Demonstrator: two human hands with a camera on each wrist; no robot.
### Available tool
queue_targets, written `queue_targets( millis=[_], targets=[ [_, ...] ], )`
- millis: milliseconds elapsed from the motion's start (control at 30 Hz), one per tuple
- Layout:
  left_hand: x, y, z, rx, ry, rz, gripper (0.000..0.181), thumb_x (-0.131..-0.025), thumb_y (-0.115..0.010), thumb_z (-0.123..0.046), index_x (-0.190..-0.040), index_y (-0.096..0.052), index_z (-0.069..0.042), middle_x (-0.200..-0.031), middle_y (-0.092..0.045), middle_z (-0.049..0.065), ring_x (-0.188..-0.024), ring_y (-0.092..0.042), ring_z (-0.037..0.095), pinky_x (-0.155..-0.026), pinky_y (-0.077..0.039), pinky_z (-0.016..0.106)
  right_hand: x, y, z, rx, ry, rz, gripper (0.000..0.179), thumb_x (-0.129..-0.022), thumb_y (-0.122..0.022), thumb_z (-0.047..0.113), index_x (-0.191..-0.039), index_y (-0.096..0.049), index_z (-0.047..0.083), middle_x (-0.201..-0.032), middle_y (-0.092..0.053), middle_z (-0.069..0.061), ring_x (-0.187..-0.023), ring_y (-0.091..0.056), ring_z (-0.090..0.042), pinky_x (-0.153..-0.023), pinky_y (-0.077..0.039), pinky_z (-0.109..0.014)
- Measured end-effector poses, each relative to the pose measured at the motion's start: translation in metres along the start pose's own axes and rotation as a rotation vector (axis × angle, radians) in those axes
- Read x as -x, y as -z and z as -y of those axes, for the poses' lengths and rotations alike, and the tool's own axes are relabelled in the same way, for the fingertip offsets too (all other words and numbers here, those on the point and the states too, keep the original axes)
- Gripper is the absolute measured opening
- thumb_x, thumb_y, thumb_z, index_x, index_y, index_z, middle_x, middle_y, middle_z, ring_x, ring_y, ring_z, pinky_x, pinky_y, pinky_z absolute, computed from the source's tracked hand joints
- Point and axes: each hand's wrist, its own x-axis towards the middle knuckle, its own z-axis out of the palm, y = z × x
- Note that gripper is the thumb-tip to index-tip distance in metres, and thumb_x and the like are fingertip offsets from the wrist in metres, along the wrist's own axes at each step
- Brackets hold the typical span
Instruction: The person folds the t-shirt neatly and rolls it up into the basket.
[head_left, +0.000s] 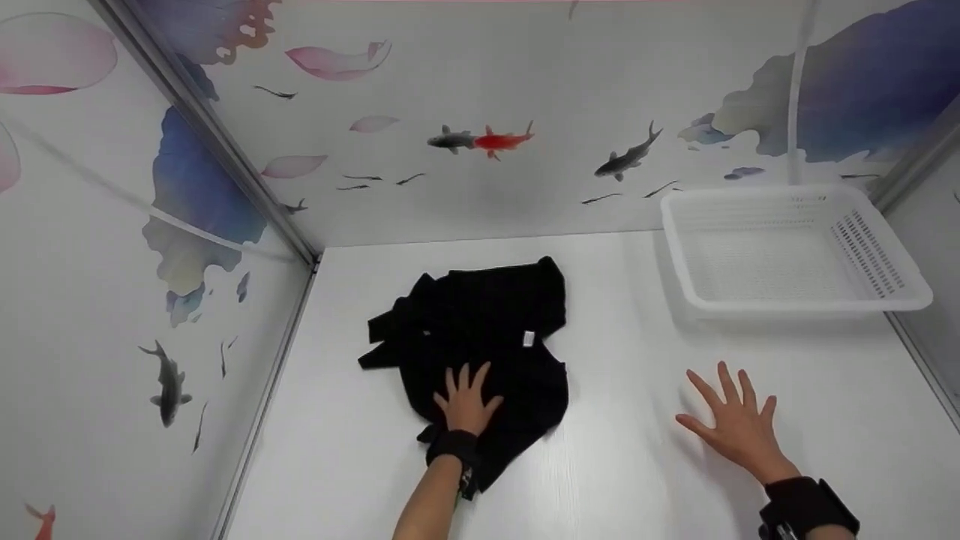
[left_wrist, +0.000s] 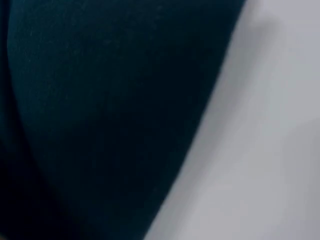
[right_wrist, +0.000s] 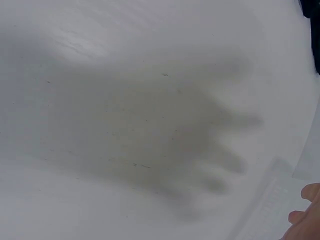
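Black garment (head_left: 495, 300) in a loose, rumpled spread at the centre of the head view, on the white counter (head_left: 615, 420). Long axis hard to fix in so uneven a shape, but roughly up and down the frame, from a blunt upper edge to a narrow tip at lower centre. Left hand (head_left: 466, 405) clearly the nearer of the 2: laid over the lower half of the cloth, fingers straight, fanned, pointing up the frame and grasping nothing; impossible to tell how firmly pressed. Small white tag (head_left: 529, 339) just beyond those fingers, to the upper right. Right hand (head_left: 742, 431) well apart at lower right, fingers released and splayed, raised above the counter; white basket (head_left: 795, 306) farther up the frame. Deciding relation, by judgement: left fingers on the cloth, right fingers a sideways gap from the garment's right edge.
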Motion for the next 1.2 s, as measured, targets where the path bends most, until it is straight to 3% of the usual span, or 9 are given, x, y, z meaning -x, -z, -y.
queue_targets(
  millis=[267,500,600,700,800,867,967,1033,1200],
  targets=[
    [0.025,-0.025,-0.069,-0.033,-0.047,0.003,0.066,-0.080,-0.081,-0.034,-0.138,-0.053,-0.021,-0.140,-0.048,0.017,-0.134,-0.033,0.049,-0.092,-0.031,0.078,0.003,-0.005,0.003,-0.040,0.020,-0.011,0.071,-0.088,-0.066,0.050,-0.144,-0.043,0.013,-0.151,-0.022,-0.035,-0.136,-0.015,-0.059,-0.092,-0.009,-0.085],
    [0.041,-0.039,-0.120,-0.065,-0.078,0.046,0.070,-0.078,-0.082,-0.035,-0.140,-0.052,-0.021,-0.140,-0.047,0.016,-0.133,-0.035,0.049,-0.090,-0.036,0.075,0.002,-0.005,0.002,-0.042,0.027,-0.014,0.070,-0.088,-0.066,0.047,-0.143,-0.045,0.009,-0.151,-0.022,-0.034,-0.136,-0.015,-0.058,-0.092,-0.012,-0.084],
    [0.048,-0.035,-0.136,-0.054,-0.105,0.109,0.069,-0.081,-0.080,-0.034,-0.142,-0.050,-0.020,-0.142,-0.046,0.017,-0.132,-0.035,0.051,-0.089,-0.038,0.073,0.000,-0.006,0.000,-0.045,0.030,-0.018,0.070,-0.088,-0.066,0.047,-0.142,-0.045,0.008,-0.151,-0.022,-0.034,-0.136,-0.015,-0.057,-0.092,-0.012,-0.084],
    [0.052,-0.019,-0.147,0.019,-0.129,0.207,0.065,-0.086,-0.075,-0.031,-0.143,-0.048,-0.016,-0.143,-0.044,0.021,-0.130,-0.035,0.053,-0.087,-0.041,0.072,0.000,-0.006,0.000,-0.060,0.029,-0.026,0.071,-0.088,-0.066,0.047,-0.143,-0.044,0.007,-0.151,-0.023,-0.034,-0.136,-0.016,-0.057,-0.092,-0.012,-0.084],
    [0.047,0.002,-0.144,0.108,-0.151,0.279,0.059,-0.092,-0.069,-0.028,-0.144,-0.046,-0.013,-0.141,-0.045,0.023,-0.127,-0.040,0.050,-0.084,-0.048,0.064,-0.008,-0.008,0.002,-0.081,0.026,-0.030,0.071,-0.088,-0.066,0.046,-0.143,-0.045,0.006,-0.150,-0.024,-0.035,-0.136,-0.016,-0.057,-0.093,-0.012,-0.084],
    [0.039,0.014,-0.136,0.144,-0.182,0.257,0.054,-0.093,-0.067,-0.025,-0.142,-0.049,-0.011,-0.135,-0.050,0.021,-0.119,-0.049,0.043,-0.079,-0.053,0.052,-0.015,-0.008,0.005,-0.093,0.024,-0.031,0.070,-0.089,-0.066,0.045,-0.143,-0.044,0.006,-0.149,-0.026,-0.035,-0.136,-0.017,-0.057,-0.093,-0.013,-0.084],
    [0.021,0.026,-0.115,0.150,-0.217,0.140,0.046,-0.093,-0.067,-0.020,-0.135,-0.055,-0.006,-0.121,-0.058,0.018,-0.101,-0.055,0.032,-0.069,-0.053,0.037,-0.027,-0.007,0.009,-0.110,0.028,-0.047,0.065,-0.091,-0.066,0.039,-0.142,-0.046,0.004,-0.146,-0.031,-0.035,-0.135,-0.021,-0.057,-0.095,-0.016,-0.082],
    [0.005,0.034,-0.098,0.141,-0.206,0.048,0.041,-0.092,-0.068,-0.017,-0.130,-0.058,-0.004,-0.113,-0.060,0.016,-0.094,-0.054,0.029,-0.067,-0.050,0.034,-0.037,-0.006,0.012,-0.118,0.041,-0.075,0.059,-0.092,-0.066,0.031,-0.140,-0.048,0.002,-0.143,-0.037,-0.036,-0.132,-0.026,-0.057,-0.095,-0.021,-0.080],
    [-0.036,0.052,-0.054,0.119,-0.063,-0.051,0.036,-0.091,-0.069,-0.014,-0.123,-0.061,-0.001,-0.111,-0.059,0.018,-0.097,-0.053,0.034,-0.071,-0.049,0.047,-0.066,-0.006,0.018,-0.161,0.114,-0.169,0.043,-0.091,-0.067,0.009,-0.128,-0.056,-0.008,-0.128,-0.050,-0.037,-0.119,-0.042,-0.056,-0.094,-0.038,-0.068]
  ],
)
